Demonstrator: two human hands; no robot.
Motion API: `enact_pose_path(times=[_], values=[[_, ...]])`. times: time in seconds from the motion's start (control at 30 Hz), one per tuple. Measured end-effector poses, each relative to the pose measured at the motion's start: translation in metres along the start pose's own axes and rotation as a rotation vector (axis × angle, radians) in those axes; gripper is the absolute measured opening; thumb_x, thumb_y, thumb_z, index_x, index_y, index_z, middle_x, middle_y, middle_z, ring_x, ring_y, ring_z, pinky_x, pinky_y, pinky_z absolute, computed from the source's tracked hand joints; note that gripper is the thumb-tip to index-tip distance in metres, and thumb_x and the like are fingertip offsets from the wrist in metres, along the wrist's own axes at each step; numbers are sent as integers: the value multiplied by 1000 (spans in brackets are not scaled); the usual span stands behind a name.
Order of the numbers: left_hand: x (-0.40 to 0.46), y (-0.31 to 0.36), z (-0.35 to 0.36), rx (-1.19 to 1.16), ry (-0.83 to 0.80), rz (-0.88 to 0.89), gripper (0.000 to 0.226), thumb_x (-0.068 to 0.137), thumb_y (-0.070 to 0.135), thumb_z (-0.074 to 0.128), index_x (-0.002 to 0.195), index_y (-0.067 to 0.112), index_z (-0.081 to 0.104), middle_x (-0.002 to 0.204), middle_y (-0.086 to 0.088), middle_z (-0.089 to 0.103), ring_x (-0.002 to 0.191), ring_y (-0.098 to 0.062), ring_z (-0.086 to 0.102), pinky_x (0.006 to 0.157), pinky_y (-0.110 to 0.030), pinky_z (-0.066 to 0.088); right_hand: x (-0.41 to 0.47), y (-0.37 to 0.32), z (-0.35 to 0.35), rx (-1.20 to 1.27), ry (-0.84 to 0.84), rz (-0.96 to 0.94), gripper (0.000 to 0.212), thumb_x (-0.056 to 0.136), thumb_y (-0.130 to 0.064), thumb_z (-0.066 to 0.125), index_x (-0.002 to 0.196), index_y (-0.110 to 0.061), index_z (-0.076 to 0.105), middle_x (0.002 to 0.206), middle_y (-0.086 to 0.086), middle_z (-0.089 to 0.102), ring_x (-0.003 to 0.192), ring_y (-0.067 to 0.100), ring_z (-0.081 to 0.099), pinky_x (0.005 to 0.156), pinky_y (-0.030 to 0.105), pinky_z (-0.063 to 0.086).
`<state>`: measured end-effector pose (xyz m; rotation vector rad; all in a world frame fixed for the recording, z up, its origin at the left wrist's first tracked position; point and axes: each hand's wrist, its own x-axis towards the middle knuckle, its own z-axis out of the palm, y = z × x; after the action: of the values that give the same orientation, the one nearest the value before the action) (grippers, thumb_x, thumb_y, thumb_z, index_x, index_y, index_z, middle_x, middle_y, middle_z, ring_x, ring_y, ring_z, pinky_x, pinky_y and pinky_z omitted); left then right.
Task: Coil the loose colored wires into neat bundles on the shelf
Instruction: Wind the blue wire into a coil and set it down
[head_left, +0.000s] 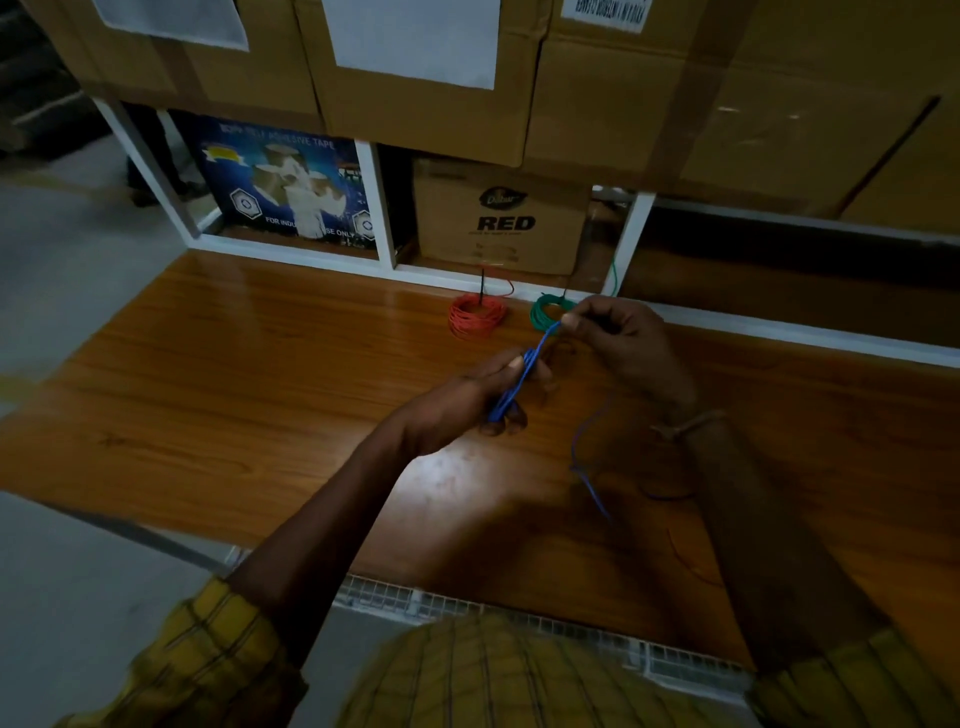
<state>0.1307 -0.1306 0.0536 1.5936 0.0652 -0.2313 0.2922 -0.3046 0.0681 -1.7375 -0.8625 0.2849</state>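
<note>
Both of my hands were raised over the wooden shelf (260, 395), working the blue wire (519, 382) between them.

Condition of the blue wire: several turns were gathered into a narrow, elongated bundle. One strand ran up and to the right from that bundle. A loose tail hung below my right wrist, curved down towards the shelf and ended just above the wood. The tail was blurred, and I could not tell whether it touched the surface.

My left hand (467, 400) gripped the bundle, with the fingers curled round it and the thumb laid along its upper side. The lower loops stuck out past my fingertips.

My right hand (618, 343) pinched the single strand between thumb and forefinger, and the other fingers were curled in. The strand was drawn fairly straight between the two hands.

Other items, left to right. A blue printed tape carton (285, 192) stood in the left bay of the white frame (382, 208) behind the shelf. A brown carton marked RED (501, 218) stood in the next bay. The red coil (477, 316) lay flat on the shelf in front of that carton, wound into a tidy ring with one end trailing back. The green coil (545, 312) lay just beside it on the right, partly hidden by my right hand. Large taped cartons (415, 78) were stacked along the level above.
</note>
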Motion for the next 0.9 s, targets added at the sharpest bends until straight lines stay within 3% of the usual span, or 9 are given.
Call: enact_pose_path(times=[0.1,0.17,0.27,0.33,0.4,0.53,0.7,0.83,0.9], values=[[0,-1,1,-234,-148,40,39,117,34,25,132,9,51,137,-25,56,72,-22,51,54,-27,33,7,23,8,7,108,43,20,88,-17,78,90,2,71,82,1,69,78,7,63,73,20,50],[-2,-3,3,-468,-232,85,38,117,31,21,134,10,48,138,-26,49,72,-22,49,53,-27,31,4,37,15,78,121,153,27,90,-21,77,94,4,67,84,7,67,78,10,63,73,27,50],[-3,0,8,-697,-223,118,40,117,32,21,132,10,50,136,-23,50,81,-23,59,55,-25,39,-23,46,32,222,56,316,25,101,-28,64,100,-4,70,64,-5,57,49,2,49,48,20,38],[0,4,9,-762,-182,181,39,117,29,23,129,10,55,152,-19,49,93,-27,63,63,-26,47,-44,45,43,202,-33,359,25,106,-30,54,97,-15,72,59,-4,48,40,7,35,37,20,26],[4,7,8,-799,-143,234,37,117,27,24,128,11,55,163,-17,40,106,-31,68,77,-32,53,-60,42,52,162,-127,413,29,108,-30,48,101,-11,69,63,4,51,36,11,35,35,19,27],[15,8,6,-863,46,257,35,116,24,28,122,8,59,148,-18,56,132,-45,60,103,-41,58,-86,23,58,211,-396,546,31,111,-31,40,118,-7,58,62,14,55,33,20,44,37,21,38],[30,5,-2,-678,292,198,35,116,25,31,137,5,51,163,-21,38,135,-43,58,112,-51,50,-99,-9,40,248,-725,486,26,106,-20,53,128,-8,46,68,19,65,42,26,57,45,28,47],[31,3,8,-255,310,119,38,116,23,32,148,3,40,142,-3,53,127,-38,65,105,-43,57,-88,-26,13,198,-849,328,27,102,-8,58,128,-3,52,70,15,67,50,24,60,50,29,50],[26,4,12,-42,256,128,37,116,23,34,147,4,39,131,-8,55,116,-29,71,93,-33,62,-81,-31,-4,165,-866,286,25,101,-7,59,125,-1,56,69,12,67,51,23,59,50,28,50]])
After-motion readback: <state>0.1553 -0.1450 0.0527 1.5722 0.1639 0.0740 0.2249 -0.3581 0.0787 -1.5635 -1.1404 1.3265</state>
